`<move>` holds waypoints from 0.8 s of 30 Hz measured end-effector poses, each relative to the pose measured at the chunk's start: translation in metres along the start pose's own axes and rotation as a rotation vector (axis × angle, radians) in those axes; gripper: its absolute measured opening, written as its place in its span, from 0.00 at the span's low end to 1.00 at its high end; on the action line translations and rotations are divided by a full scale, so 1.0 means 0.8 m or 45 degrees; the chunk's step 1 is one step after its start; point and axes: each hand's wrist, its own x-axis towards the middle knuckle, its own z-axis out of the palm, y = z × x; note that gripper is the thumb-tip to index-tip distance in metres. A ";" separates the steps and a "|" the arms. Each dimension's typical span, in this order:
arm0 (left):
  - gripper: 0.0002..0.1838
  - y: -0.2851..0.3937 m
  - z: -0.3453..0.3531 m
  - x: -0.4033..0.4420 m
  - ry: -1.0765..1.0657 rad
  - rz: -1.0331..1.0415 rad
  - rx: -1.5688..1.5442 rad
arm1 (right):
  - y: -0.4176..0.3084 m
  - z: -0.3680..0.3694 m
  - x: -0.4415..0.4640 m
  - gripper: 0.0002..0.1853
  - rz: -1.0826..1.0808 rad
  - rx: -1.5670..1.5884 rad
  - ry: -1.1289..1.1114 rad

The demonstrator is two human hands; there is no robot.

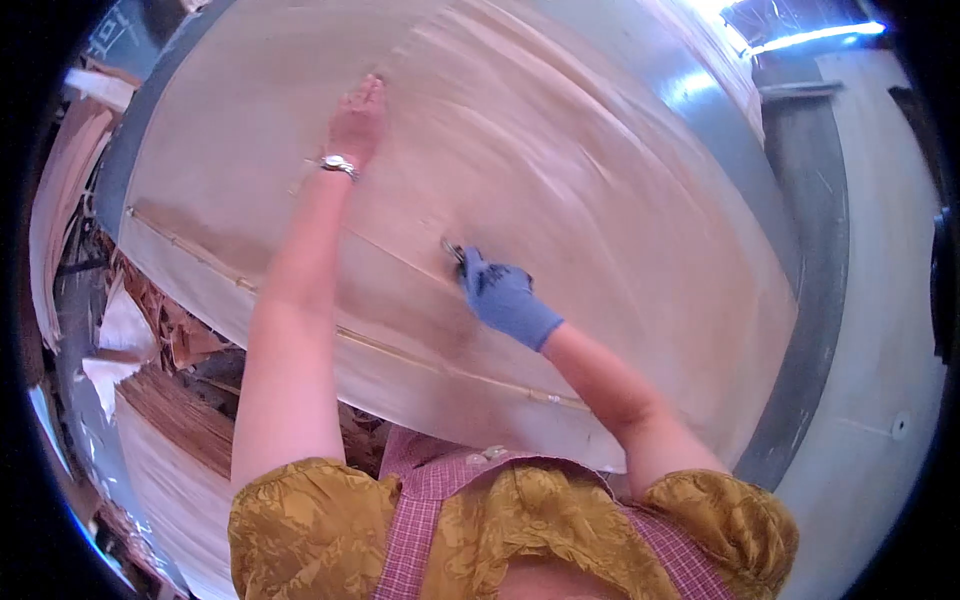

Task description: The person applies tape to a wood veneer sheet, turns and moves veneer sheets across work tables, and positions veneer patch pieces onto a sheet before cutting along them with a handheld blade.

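A wide, pale sheet of wood veneer (560,240) lies before me, with ripples across its right side. My left hand (358,122), bare with a watch (337,163) at the wrist, rests on its upper left part, fingers stretched out. In a blue glove, my right hand (500,295) is closed around a small hand tool (453,250) with a metal tip and a dark part by the fingers. The tip is at the veneer near a thin line in it; blur hides its exact kind. Along the near edge runs a thin yellowish stick (430,365).
Torn veneer scraps (180,330) and brown wood pieces lie below the sheet on the left. Grey metal edging (810,290) borders the surface on the right, beside a pale panel (870,350). A bright light (820,38) shines at the upper right.
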 end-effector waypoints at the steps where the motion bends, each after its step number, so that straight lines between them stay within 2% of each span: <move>1: 0.25 -0.001 0.001 -0.001 0.035 0.027 -0.010 | 0.000 -0.024 -0.029 0.15 0.182 -0.012 -0.271; 4: 0.26 0.003 -0.013 0.008 -0.060 -0.071 -0.187 | 0.024 -0.054 -0.103 0.16 0.317 -0.136 -0.533; 7: 0.28 0.052 -0.059 0.001 -0.069 -0.112 0.073 | 0.038 -0.042 -0.136 0.16 0.124 -0.107 -0.177; 9: 0.31 0.171 -0.107 -0.055 -0.303 0.024 -0.097 | 0.041 -0.030 -0.127 0.15 0.151 -0.064 -0.285; 11: 0.43 0.294 -0.193 -0.090 -0.883 -0.045 -0.276 | 0.069 -0.030 -0.163 0.15 0.173 -0.016 -0.348; 14: 0.52 0.297 -0.146 -0.128 -0.518 0.167 -0.130 | 0.117 -0.046 -0.243 0.15 0.123 0.044 -0.361; 16: 0.52 0.305 -0.163 -0.128 -0.610 0.048 -0.139 | 0.170 -0.075 -0.340 0.17 0.109 0.067 -0.394; 18: 0.51 0.289 -0.138 -0.121 -0.592 0.173 -0.182 | 0.224 -0.077 -0.418 0.21 0.261 0.059 -0.484; 19: 0.50 0.286 -0.089 -0.126 -0.400 0.067 0.047 | 0.243 -0.069 -0.456 0.23 0.343 0.069 -0.543; 20: 0.50 0.323 -0.078 -0.132 -0.264 0.071 0.193 | 0.258 -0.050 -0.487 0.23 0.214 0.056 -0.346; 22: 0.48 0.473 -0.096 -0.162 0.041 0.469 0.190 | 0.277 -0.010 -0.504 0.23 -0.034 0.003 0.054; 23: 0.48 0.552 -0.113 -0.179 0.031 0.583 0.103 | 0.280 -0.007 -0.506 0.20 -0.038 0.030 -0.016; 24: 0.49 0.637 -0.159 -0.191 -0.267 0.487 -0.140 | 0.281 -0.006 -0.507 0.17 -0.041 0.057 -0.098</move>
